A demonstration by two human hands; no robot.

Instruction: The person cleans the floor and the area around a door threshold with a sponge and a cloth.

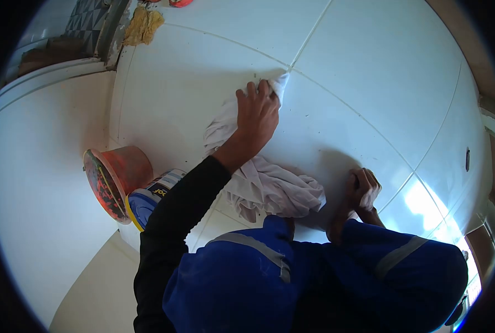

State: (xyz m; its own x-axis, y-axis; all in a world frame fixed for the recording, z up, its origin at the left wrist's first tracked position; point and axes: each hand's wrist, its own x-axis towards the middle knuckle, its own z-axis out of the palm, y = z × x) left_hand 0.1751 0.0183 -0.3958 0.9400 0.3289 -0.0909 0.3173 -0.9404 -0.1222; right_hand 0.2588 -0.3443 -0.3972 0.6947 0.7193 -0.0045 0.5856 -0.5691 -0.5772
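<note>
My left hand (257, 114) presses a bunched white cloth (269, 186) against the white tiled floor (358, 50), its fingers curled over one end. A corner of that cloth reaches the spot where grout lines (290, 67) cross. The rest lies in folds beneath my left forearm and close to my knees. Beside my bare foot (340, 222), my right hand (364, 188) is closed in a fist low over the tiles. Whatever it may hold is hidden by the fingers.
To the left, a stained reddish bucket (131, 166) lies tipped beside a blue-and-white paint tub (147, 202), which my sleeve partly covers. A crumpled yellowish rag (143, 25) lies near the doorway edge. A white wall (47, 150) bounds the left side.
</note>
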